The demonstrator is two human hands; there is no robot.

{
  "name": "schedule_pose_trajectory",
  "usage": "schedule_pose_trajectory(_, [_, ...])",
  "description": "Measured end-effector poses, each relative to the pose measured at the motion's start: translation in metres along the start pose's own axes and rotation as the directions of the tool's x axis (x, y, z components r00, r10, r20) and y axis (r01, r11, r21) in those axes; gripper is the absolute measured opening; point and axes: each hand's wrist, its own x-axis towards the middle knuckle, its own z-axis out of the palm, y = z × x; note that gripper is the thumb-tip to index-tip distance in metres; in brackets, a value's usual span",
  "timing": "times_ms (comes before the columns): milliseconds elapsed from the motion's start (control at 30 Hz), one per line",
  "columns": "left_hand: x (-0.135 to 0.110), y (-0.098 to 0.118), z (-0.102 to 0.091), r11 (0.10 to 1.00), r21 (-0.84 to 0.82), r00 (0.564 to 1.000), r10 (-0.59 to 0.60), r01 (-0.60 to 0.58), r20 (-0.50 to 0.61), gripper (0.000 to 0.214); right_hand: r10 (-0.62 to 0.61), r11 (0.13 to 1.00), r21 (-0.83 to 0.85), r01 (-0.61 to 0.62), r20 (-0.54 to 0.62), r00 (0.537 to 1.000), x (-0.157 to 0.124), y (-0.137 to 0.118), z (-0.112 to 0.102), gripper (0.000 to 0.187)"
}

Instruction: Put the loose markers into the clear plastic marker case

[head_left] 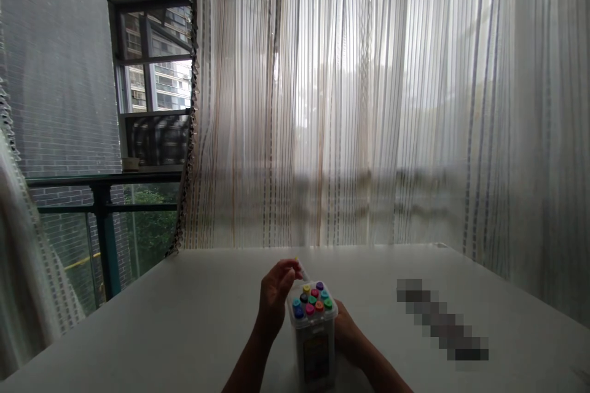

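Note:
A clear plastic box of markers (315, 344) stands upright on the white table (184, 319), its top showing several coloured caps. My left hand (275, 290) is closed in a pinch on a white marker with a yellow tip (302, 269), held just above the box's far left corner. My right hand (345, 328) rests against the right side of the box, mostly hidden behind it; its fingers do not show.
A sheer striped curtain (369, 104) hangs behind the table's far edge. At the left an open window shows a dark railing (104, 184) and buildings. A blurred, pixelated dark object (440, 319) lies on the table to the right.

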Motion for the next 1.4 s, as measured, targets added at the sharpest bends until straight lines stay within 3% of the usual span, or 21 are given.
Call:
schedule_pose_trajectory(233, [-0.024,-0.021,-0.005,0.986,0.165,0.999,-0.034,0.038,-0.025,0.039,-0.022,0.999,-0.031,0.023,0.008,1.0,0.003,0.004,-0.003,0.023])
schedule_pose_trajectory(367, [-0.022,-0.003,0.0,0.975,0.221,0.999,0.025,-0.017,-0.033,0.037,-0.029,0.999,-0.039,0.029,-0.002,1.0,0.0,-0.001,0.0,0.021])
schedule_pose_trajectory(467, [-0.02,0.012,0.006,0.974,0.212,0.996,0.086,-0.084,-0.003,0.035,-0.027,0.998,-0.057,0.026,-0.011,1.0,-0.002,-0.005,0.003,0.02])
schedule_pose_trajectory(567, [-0.024,0.011,0.004,0.969,0.21,0.991,0.121,-0.131,0.06,0.036,-0.024,0.998,-0.054,0.024,-0.006,1.0,-0.002,-0.006,0.003,0.019])
schedule_pose_trajectory(767, [-0.034,-0.006,-0.01,0.989,0.146,0.998,-0.037,0.028,0.059,0.045,0.002,1.0,-0.027,-0.001,0.006,1.0,-0.002,-0.006,0.004,0.022])
schedule_pose_trajectory(900, [-0.019,0.007,-0.006,0.995,0.093,0.998,0.016,-0.021,0.057,0.044,-0.007,0.999,-0.032,0.008,0.007,1.0,-0.006,-0.013,0.009,0.018])
schedule_pose_trajectory(1100, [-0.006,0.0,0.009,0.996,-0.082,0.994,0.017,-0.026,-0.112,0.04,-0.001,0.999,-0.048,0.001,0.0,1.0,-0.007,-0.015,0.008,0.018])
schedule_pose_trajectory(1233, [-0.02,-0.011,0.011,0.999,-0.033,1.0,-0.015,0.014,-0.028,0.042,-0.017,0.997,-0.074,0.018,0.016,1.0,-0.003,-0.008,0.004,0.024])
schedule_pose_trajectory(1400, [-0.02,-0.006,0.009,0.999,0.025,0.999,-0.04,0.04,-0.006,0.043,-0.003,0.999,-0.04,0.004,0.014,1.0,0.002,-0.001,0.0,0.025])
